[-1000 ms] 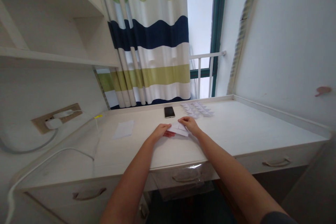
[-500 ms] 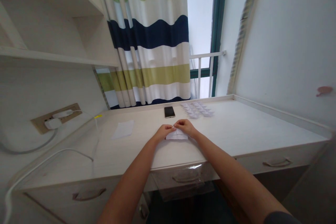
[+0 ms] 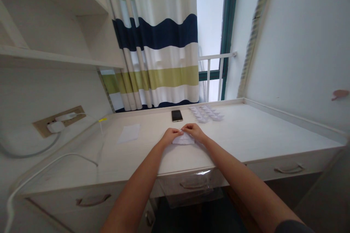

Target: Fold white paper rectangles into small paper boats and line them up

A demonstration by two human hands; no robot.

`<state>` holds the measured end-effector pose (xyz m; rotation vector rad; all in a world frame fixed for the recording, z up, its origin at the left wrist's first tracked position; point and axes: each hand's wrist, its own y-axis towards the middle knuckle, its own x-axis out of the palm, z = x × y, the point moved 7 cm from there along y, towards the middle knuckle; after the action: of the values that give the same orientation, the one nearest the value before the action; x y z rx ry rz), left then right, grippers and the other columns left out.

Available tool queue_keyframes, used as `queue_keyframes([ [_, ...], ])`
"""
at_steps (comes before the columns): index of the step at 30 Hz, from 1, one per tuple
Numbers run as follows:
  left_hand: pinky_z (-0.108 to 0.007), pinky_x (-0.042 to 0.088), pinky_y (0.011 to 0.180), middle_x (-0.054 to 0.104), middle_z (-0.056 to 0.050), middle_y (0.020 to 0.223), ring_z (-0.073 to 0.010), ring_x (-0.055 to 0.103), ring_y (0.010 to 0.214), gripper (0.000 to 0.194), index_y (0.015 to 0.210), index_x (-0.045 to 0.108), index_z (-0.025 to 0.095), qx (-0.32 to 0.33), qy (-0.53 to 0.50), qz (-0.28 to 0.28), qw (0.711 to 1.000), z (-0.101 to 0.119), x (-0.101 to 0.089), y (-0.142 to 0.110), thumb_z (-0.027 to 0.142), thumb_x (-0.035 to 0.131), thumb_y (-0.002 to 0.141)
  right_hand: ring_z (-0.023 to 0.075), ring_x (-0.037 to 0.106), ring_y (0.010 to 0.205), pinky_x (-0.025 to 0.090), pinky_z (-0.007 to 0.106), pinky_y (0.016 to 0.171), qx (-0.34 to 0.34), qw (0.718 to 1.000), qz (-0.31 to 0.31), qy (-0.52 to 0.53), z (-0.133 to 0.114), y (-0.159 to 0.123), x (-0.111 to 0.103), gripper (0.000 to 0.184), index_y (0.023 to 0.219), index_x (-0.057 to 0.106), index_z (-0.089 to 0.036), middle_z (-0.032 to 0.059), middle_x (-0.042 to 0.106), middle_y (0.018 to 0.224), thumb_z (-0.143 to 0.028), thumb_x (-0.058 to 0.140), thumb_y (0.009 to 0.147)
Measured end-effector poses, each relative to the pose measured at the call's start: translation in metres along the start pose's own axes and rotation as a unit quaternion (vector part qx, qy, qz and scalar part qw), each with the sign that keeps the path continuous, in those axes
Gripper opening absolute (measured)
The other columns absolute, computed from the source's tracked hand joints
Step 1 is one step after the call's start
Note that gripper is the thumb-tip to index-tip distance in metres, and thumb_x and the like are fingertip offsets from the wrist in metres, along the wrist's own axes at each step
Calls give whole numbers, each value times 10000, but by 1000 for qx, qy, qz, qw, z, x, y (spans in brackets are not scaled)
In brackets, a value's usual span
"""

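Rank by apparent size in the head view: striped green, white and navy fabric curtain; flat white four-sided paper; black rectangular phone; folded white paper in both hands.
1. Striped curtain
2. Flat paper
3. Black phone
Unsure: folded paper, partly covered by left hand and right hand; clearly smaller than the curtain.

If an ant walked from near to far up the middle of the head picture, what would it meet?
Middle drawer handle → white paper held by the left hand and right hand → black phone → striped curtain.
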<state>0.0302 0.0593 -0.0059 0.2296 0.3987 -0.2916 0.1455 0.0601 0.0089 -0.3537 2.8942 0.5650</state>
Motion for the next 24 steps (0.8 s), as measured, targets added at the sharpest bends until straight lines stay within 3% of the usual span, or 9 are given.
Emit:
queue_keyframes([
  [5, -217, 203, 422, 385, 46, 425, -67, 316, 409, 419, 573, 577, 116, -29, -11, -11, 999, -6, 1, 0, 531, 535, 613, 100, 471, 545, 342, 229, 543, -20, 999, 35, -3, -3, 1, -6, 215, 606, 612, -127, 1, 580, 568, -341, 586, 610],
  [9, -207, 199, 418, 378, 53, 425, -58, 310, 416, 422, 539, 536, 117, -13, -26, 6, 1000, -2, -1, 1, 534, 543, 608, 103, 471, 550, 341, 230, 545, -24, 998, 56, -9, -3, 2, -10, 223, 596, 611, -126, 0, 576, 561, -347, 580, 612],
  [15, -173, 275, 438, 506, 59, 545, -69, 437, 454, 412, 891, 501, 172, 17, -96, -9, 995, 7, 5, -3, 366, 656, 562, 97, 455, 523, 324, 224, 509, -20, 998, 56, -3, 4, 3, -9, 238, 622, 623, -126, -1, 573, 555, -359, 578, 621],
  [17, -171, 308, 461, 533, 54, 587, -73, 470, 485, 404, 921, 487, 191, 43, -105, -14, 993, 11, 6, -3, 312, 653, 574, 92, 440, 507, 308, 220, 486, -16, 998, 60, 0, 6, 4, -8, 249, 619, 619, -126, -6, 557, 538, -372, 577, 622],
  [21, -217, 388, 616, 592, 5, 660, -110, 525, 631, 156, 727, 584, 156, 107, -61, 15, 992, 18, -1, -1, 231, 620, 595, 72, 386, 453, 267, 211, 435, -10, 998, 61, 19, 8, 4, -8, 270, 643, 602, -129, -29, 501, 489, -398, 583, 620],
  [24, -255, 391, 730, 629, -28, 704, -148, 543, 730, 69, 635, 632, 148, 109, -43, 56, 992, 18, -10, 1, 196, 600, 597, 55, 326, 397, 237, 195, 402, -20, 998, 44, 37, 5, 2, -5, 305, 809, 585, -151, -77, 419, 427, -391, 602, 621],
])
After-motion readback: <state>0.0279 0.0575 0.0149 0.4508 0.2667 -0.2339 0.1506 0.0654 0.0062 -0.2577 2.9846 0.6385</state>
